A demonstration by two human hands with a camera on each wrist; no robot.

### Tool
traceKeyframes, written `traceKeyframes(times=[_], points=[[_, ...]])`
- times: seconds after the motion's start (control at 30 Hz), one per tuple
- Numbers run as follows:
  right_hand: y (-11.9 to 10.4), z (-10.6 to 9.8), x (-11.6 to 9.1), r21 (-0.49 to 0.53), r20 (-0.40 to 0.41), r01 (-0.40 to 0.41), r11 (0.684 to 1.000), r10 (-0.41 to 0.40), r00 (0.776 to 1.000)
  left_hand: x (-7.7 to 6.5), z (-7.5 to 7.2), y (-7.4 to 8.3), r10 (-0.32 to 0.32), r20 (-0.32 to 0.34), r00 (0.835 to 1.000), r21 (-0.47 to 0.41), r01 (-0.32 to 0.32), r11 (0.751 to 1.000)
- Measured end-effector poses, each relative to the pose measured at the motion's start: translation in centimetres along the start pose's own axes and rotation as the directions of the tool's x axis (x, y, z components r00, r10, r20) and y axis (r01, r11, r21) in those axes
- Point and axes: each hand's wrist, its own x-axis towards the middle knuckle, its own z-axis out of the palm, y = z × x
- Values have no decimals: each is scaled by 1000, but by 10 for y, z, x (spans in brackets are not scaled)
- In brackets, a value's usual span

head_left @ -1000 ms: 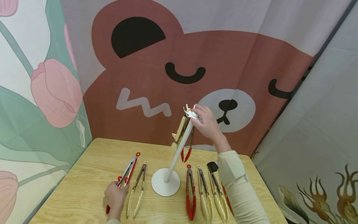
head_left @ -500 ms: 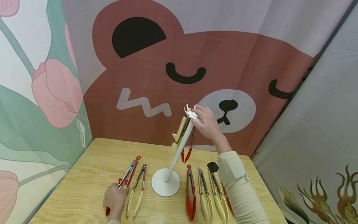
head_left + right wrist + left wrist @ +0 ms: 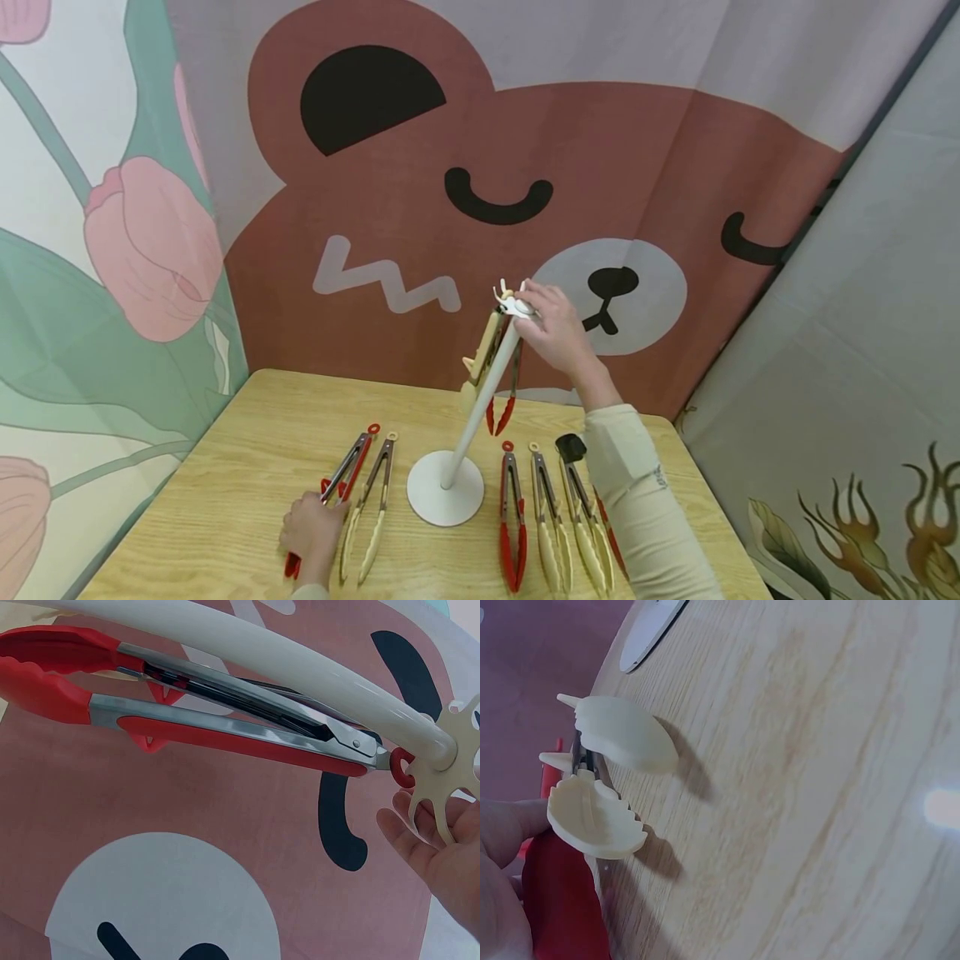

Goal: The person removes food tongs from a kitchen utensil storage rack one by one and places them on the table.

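Observation:
Low on the left of the table my left hand [image 3: 311,533] grips red tongs [image 3: 352,467], whose ring end points away from me; the hand covers their middle. In the left wrist view, the thumb lies by a red tong head [image 3: 562,900], near the cream heads of other tongs [image 3: 596,814]. My right hand [image 3: 551,329] holds the hooked top [image 3: 516,306] of a white stand [image 3: 483,396], thumb below and fingers above. From the hooks hang cream tongs [image 3: 483,346] and red tongs [image 3: 240,742], the latter by a red ring.
Cream tongs [image 3: 367,512] lie between my left hand and the round white base [image 3: 446,508]. To the base's right are red tongs [image 3: 513,517], cream tongs [image 3: 551,525] and black-ended tongs [image 3: 585,517]; another red piece is partly under my right sleeve [image 3: 645,492].
The red tongs in my left hand have shifted slightly toward me and to the right, nearer the cream tongs. My right hand and the stand have stayed put.

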Motion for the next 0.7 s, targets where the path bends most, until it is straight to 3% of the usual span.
traceKeyframes(times=[0.47,0.7], points=[[0,0,0,22,-6,-7,1000,7,1000,0,3,3,-15,50,999,58,13,998],[-1,0,-1,24,-2,-12,1000,12,1000,1,7,4,0,33,999,94,-3,996]])
